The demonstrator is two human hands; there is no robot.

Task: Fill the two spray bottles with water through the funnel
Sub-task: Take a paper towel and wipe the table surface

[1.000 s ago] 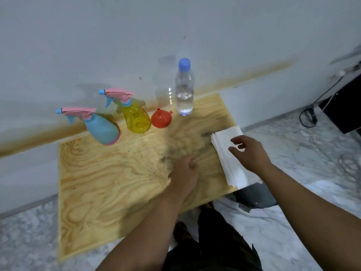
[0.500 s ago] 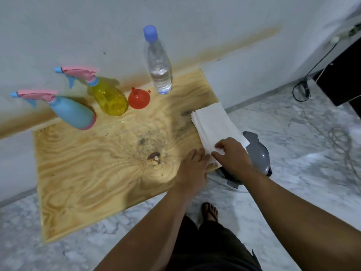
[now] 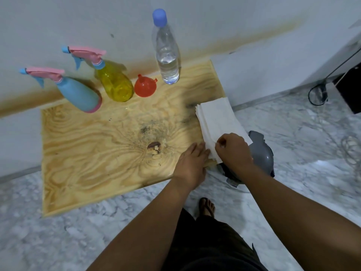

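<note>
A blue spray bottle [image 3: 80, 94] and a yellow spray bottle [image 3: 115, 85], both with pink trigger heads, stand at the back left of the wooden table [image 3: 93, 153]. A red funnel [image 3: 145, 87] lies mouth-down beside the yellow one. Right of it stands a clear water bottle [image 3: 167, 55] with a blue cap, about half full. My left hand [image 3: 192, 163] lies flat with straight fingers at the near edge of a stack of white paper towels [image 3: 216, 118]. My right hand [image 3: 233, 151] pinches the near corner of the top towel.
The table stands against a white wall. A grey bin [image 3: 260, 153] with a dark liner sits on the marble floor just right of the table, under my right hand. Black cables [image 3: 318, 94] and a dark box lie at the far right. My foot [image 3: 207, 207] is below.
Both hands moved toward the near end of the paper towel stack; the right hand went from hovering over it to pinching its corner. The camera view shifted down and right.
</note>
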